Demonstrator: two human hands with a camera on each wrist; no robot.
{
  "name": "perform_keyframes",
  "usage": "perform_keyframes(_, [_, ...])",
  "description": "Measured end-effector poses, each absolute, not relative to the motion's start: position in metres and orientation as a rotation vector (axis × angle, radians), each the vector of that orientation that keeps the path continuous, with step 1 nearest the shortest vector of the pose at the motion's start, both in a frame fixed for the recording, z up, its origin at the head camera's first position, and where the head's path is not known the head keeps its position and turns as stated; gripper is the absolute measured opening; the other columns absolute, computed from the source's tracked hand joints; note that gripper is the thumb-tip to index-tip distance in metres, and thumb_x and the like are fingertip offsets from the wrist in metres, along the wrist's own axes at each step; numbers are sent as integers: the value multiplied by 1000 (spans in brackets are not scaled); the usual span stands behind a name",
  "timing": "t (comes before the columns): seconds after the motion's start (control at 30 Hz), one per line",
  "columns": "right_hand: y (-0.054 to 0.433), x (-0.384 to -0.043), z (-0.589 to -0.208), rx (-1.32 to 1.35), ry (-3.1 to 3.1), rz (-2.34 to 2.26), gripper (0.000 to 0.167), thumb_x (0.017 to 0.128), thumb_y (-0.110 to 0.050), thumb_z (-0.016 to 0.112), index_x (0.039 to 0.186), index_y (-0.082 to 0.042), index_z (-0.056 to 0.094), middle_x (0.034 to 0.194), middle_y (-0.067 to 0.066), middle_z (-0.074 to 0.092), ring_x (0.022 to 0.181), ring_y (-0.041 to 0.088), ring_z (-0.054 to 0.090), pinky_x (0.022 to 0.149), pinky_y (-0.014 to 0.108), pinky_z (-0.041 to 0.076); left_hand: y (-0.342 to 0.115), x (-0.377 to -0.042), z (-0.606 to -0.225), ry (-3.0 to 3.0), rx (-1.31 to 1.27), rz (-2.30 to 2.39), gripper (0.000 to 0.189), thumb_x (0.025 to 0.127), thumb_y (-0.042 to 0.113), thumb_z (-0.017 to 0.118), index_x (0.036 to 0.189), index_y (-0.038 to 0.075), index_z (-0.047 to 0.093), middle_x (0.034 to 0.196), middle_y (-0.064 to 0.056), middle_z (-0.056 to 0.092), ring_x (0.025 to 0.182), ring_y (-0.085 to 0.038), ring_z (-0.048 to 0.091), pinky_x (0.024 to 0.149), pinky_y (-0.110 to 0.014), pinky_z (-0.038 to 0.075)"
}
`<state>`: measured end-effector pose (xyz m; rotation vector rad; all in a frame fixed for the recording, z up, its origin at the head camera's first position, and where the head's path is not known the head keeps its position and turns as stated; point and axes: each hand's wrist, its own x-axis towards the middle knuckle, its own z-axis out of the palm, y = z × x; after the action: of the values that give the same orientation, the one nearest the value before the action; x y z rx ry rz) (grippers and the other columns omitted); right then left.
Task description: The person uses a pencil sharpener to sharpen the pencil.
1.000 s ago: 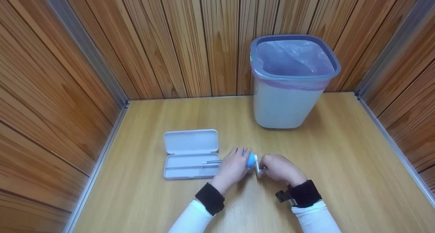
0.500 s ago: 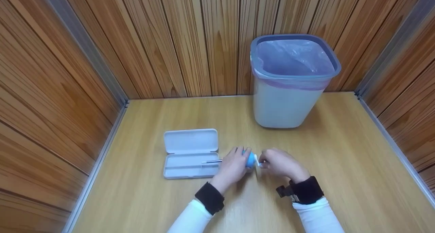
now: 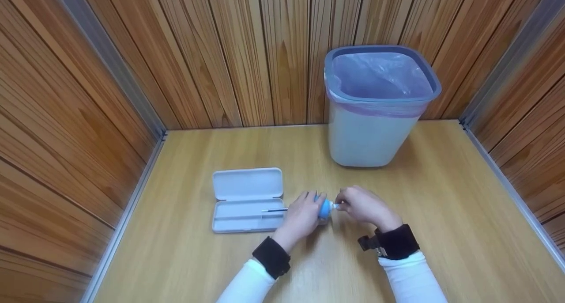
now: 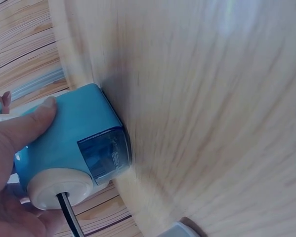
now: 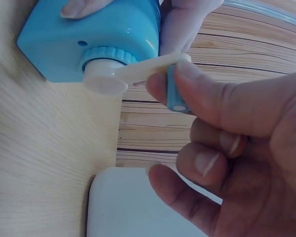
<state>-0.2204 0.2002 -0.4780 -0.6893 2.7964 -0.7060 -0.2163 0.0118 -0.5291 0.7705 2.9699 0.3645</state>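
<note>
My left hand [image 3: 302, 214] grips a blue crank pencil sharpener [image 4: 68, 123] on the table, thumb on one side in the left wrist view. A dark pencil [image 4: 69, 216] sticks out of the sharpener's pale round inlet, its free end over the pencil case in the head view. Opposite the inlet, my right hand [image 3: 364, 208] pinches the blue knob [image 5: 173, 94] of the white crank [image 5: 143, 71] between thumb and forefinger. A dark see-through shavings drawer [image 4: 107, 154] shows on the sharpener's side. The pencil's point is hidden inside.
An open pale grey pencil case [image 3: 247, 183] lies flat to the left of the sharpener, its lid folded back. At the back right stands a white trash bin [image 3: 373, 137] with a grey rim and a plastic liner. Wood-panelled walls enclose the table [image 3: 190, 267].
My right hand has moved away from my body, turning the crank from pointing towards me to pointing at the right hand's side. The left hand, sharpener and pencil stay in place.
</note>
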Motion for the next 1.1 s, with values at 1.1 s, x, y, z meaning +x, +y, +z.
perform_keyframes(1.1, [199,-262,-500,-578,2947,-677,19,89,-11,72,107,-8,77,100,8,74,92,26,68,80,42,56,10,-216,-533,3000,827,319,67,90,36,71,149,18,45,144,-15,46,130,-30,46,102,-41,45])
